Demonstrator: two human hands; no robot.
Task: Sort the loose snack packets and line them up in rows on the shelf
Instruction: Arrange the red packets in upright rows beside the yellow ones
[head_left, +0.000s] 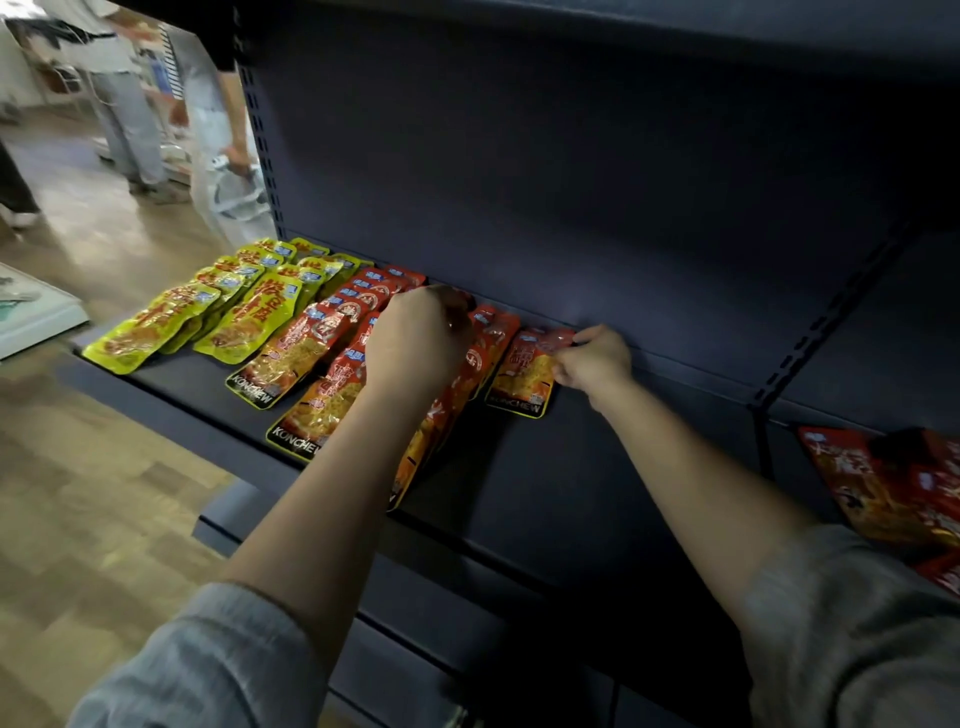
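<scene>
Rows of snack packets lie on a dark blue shelf (519, 493). Two rows of yellow packets (156, 322) sit at the left end. Beside them run rows of red-orange packets (296, 353). My left hand (415, 343) rests with curled fingers on the back of the third red row (467, 384); whether it grips a packet is hidden. My right hand (592, 358) pinches the right edge of a single red-orange packet (524, 374) lying flat near the back panel, the start of a further row.
A loose heap of red packets (893, 488) lies on the adjoining shelf section at the right. The shelf's back panel (571, 182) rises close behind the rows. People stand in the aisle (135, 119) at the upper left, on a wooden floor (78, 493).
</scene>
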